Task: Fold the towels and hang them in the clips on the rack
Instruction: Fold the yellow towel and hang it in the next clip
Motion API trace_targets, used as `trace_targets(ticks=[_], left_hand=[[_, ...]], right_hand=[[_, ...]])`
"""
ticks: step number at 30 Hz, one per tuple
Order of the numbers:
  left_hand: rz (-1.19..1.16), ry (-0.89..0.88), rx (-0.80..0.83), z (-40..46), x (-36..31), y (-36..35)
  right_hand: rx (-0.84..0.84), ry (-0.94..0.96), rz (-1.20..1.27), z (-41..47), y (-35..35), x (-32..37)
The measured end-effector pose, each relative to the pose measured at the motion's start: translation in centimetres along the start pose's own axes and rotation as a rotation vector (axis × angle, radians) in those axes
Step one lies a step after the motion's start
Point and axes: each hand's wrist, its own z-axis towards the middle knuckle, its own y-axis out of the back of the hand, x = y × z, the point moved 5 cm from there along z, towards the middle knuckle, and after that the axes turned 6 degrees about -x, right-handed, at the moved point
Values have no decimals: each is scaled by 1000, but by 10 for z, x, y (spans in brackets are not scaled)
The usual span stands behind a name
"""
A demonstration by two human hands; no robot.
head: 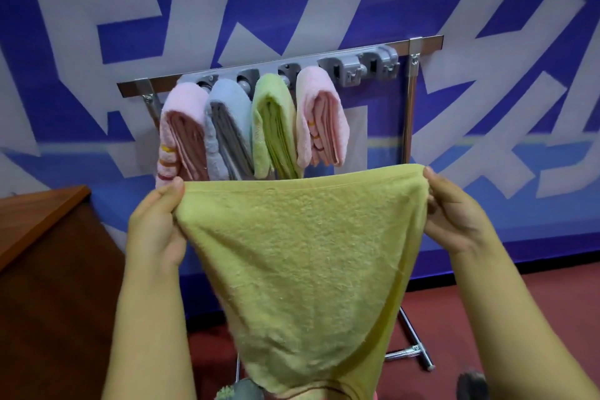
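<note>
A yellow towel [308, 269] is held up by its top corners, pinched by the left hand [156, 221] and the right hand [454, 214], in front of the rack [409, 91]. Four folded towels [253, 127] are hung in its clips [347, 70]. Behind, a blue-and-white wall [97, 42] is seen; below, a red floor [535, 318], and a brown worktop [35, 221] at the left.

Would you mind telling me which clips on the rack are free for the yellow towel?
The two grey clips at the right end of the rack are bare, bordered by the right pink towel and the right post. Leftward it is crowded: the green, blue and left pink towels hang shoulder to shoulder. Both the left hand and right hand hold the yellow towel.
</note>
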Motion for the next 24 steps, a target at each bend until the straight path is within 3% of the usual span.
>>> trace_targets(ticks=[4, 8, 15, 24], left_hand=[[49, 66, -44, -17, 21, -7], [126, 77, 89, -52, 29, -40], [174, 82, 332, -103, 32, -88], [290, -10, 347, -123, 26, -96]], right_hand=[[-60, -8, 14, -8, -20, -17], [-155, 85, -217, -19, -42, -35], [-55, 270, -511, -51, -86, -48], [-50, 361, -621, -69, -94, -38]])
